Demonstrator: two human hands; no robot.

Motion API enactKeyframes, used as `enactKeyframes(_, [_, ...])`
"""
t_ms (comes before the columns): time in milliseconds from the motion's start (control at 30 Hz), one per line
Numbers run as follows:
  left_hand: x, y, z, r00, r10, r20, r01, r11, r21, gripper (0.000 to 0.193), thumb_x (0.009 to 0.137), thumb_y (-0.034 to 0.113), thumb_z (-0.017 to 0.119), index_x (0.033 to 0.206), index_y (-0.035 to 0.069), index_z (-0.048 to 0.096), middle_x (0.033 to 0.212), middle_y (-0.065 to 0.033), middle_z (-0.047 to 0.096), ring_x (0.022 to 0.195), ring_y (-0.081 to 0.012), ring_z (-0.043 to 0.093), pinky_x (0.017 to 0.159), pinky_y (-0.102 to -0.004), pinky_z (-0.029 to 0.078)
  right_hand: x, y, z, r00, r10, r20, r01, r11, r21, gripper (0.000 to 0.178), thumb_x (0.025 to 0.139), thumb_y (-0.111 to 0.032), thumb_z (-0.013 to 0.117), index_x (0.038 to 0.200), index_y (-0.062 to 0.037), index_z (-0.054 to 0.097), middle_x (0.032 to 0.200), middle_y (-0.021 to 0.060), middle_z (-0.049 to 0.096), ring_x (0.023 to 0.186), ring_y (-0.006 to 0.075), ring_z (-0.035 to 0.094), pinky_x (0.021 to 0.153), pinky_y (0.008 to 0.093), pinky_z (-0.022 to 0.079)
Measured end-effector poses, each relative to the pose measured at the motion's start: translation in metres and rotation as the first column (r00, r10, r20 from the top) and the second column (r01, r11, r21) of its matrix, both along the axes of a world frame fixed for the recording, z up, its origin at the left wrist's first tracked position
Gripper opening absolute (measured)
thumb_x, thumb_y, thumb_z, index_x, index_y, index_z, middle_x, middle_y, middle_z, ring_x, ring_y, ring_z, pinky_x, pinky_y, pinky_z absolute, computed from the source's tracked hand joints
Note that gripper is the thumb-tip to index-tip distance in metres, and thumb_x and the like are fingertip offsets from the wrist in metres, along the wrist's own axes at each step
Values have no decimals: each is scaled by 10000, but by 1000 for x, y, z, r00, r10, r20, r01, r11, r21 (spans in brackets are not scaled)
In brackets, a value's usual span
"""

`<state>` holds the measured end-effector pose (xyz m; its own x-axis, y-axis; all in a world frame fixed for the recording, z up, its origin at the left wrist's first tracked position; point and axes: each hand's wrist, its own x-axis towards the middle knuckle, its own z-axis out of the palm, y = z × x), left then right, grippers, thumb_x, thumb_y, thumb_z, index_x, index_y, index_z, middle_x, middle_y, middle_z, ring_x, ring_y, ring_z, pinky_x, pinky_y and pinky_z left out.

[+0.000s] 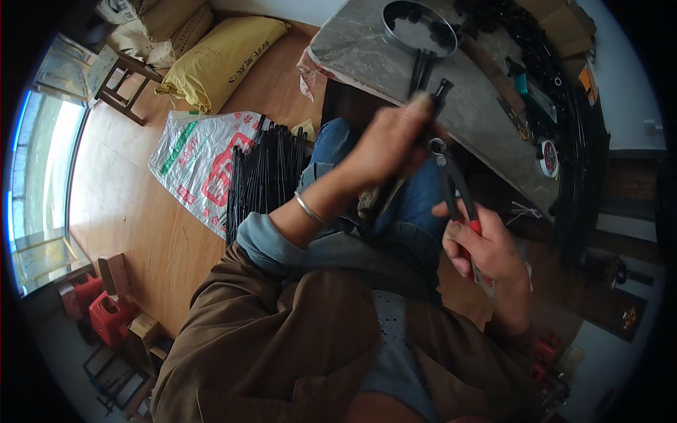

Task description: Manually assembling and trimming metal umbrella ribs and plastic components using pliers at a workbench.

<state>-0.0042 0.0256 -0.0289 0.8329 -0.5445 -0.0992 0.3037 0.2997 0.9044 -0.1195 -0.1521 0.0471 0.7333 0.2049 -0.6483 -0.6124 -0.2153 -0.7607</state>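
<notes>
Note left hand (388, 141) clenched around black rod (442, 89), upper centre, right hand (485, 243) gripping red-handled pincers (448, 187), centre right; beware possible finger pinch from nearby jaws.

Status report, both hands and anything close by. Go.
Left hand: closed on black piece. Right hand: gripping red-handled pliers, jaws near left hand. Round pan beyond, on table, clear of pliers.

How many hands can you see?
2: the left hand, gripping a black rod, and the right hand, lower down, holding pliers.
</notes>
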Motion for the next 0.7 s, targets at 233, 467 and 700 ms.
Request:
enactKeyframes(233, [-1,-10,4,994,-101,47,100,995,7,743,942,653,285,864,2,634,490,14,419,394,-72,376,379,-230,282,-8,-12,-8,999,-7,39,0,982,188,393,995,-209,470,1288,46,409,787,102,601,563,127,586,491,254,495])
enactKeyframes(467, [-3,-12,0,991,-123,43,124,992,-16,740,946,645,283,887,-8,627,485,17,402,396,-69,362,384,-232,281,-1,-7,21,981,-87,-171,137,942,308,425,999,-242,458,1284,65,392,830,128,605,610,170,606,557,291,521])
enactKeyframes(700, [-6,-14,2,994,-104,40,105,994,-24,731,953,636,275,874,-7,615,475,20,381,393,-75,351,386,-238,287,-4,-3,21,968,-7,-249,92,940,328,223,992,-232,485,1027,-13,463,674,12,456,494,79,444,456,259,435])
